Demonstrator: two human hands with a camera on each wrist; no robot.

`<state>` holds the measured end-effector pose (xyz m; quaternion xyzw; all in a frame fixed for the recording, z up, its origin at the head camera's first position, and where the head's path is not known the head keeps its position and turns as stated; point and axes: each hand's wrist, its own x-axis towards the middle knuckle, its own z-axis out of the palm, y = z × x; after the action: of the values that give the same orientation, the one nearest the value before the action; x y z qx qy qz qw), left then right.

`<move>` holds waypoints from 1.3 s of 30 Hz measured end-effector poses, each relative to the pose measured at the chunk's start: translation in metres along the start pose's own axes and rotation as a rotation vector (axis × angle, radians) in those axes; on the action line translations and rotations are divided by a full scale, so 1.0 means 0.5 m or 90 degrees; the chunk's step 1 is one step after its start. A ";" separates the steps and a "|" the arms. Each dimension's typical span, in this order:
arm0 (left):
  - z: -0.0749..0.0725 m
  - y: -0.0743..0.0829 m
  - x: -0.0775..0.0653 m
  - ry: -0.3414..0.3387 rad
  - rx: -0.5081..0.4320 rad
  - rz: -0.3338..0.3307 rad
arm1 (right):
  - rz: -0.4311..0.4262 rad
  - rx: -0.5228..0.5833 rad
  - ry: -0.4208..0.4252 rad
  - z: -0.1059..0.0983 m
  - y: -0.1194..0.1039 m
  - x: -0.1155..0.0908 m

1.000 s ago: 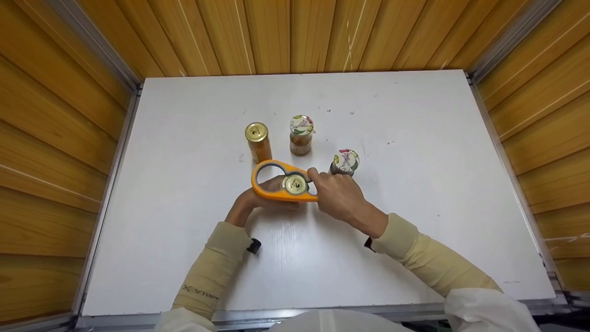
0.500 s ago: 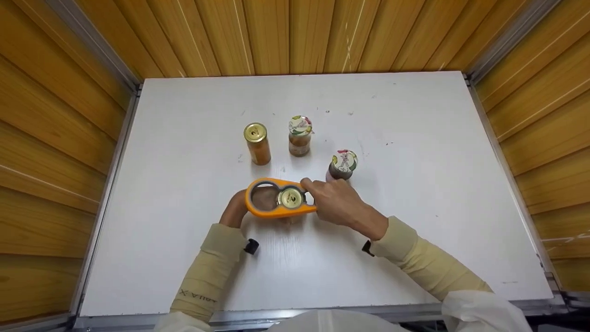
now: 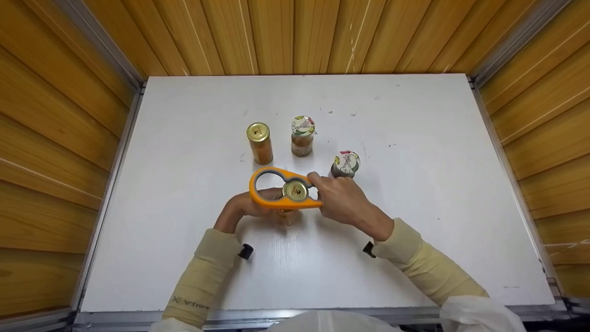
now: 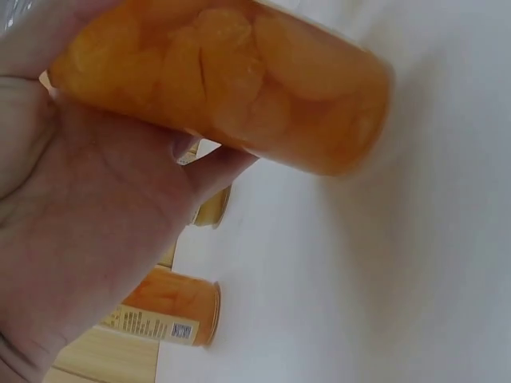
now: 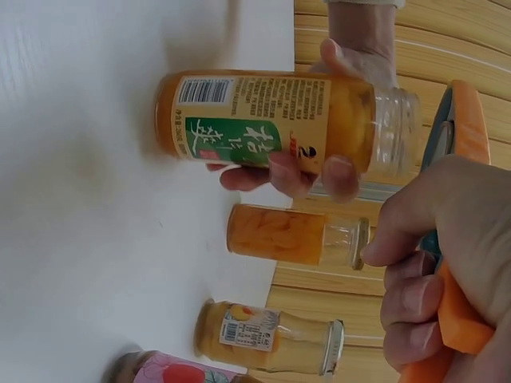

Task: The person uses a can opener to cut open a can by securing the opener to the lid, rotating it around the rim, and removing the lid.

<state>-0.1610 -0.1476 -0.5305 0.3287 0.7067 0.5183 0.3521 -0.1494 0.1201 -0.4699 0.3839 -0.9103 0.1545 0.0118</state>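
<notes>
My left hand (image 3: pixel 251 204) grips a glass jar (image 5: pixel 247 120) of orange fruit pieces with a green and cream label. In the right wrist view its threaded mouth is bare and the jar leans slightly. My right hand (image 3: pixel 343 198) holds an orange jar opener (image 3: pixel 263 199) with grey-lined rings by its narrow end. A gold lid (image 3: pixel 295 190) sits in the opener's smaller ring. Seen from the right wrist, the opener (image 5: pixel 471 120) is just beyond the jar's mouth, with a small gap between them. The left wrist view shows the jar's fruit-filled lower part (image 4: pixel 239 80) close up.
Behind my hands stand a gold-lidded jar of orange fruit (image 3: pixel 261 151) and a jar with a patterned lid (image 3: pixel 302 140). Another patterned-lid jar (image 3: pixel 345 165) is just past my right hand. Wooden panels (image 3: pixel 295 37) border the white table (image 3: pixel 415 138).
The opener and lid came toward my body, then moved back away a little. More of the held jar shows below the opener now. The standing jars stay put.
</notes>
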 end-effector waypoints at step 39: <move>-0.203 -0.083 -0.079 0.806 -0.124 -0.226 | 0.050 0.019 -0.006 -0.022 0.007 -0.038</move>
<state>-0.2293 -0.2415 -0.5427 -0.1943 0.7702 0.6070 -0.0226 -0.1395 0.1386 -0.4632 0.3485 -0.9223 0.1667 -0.0048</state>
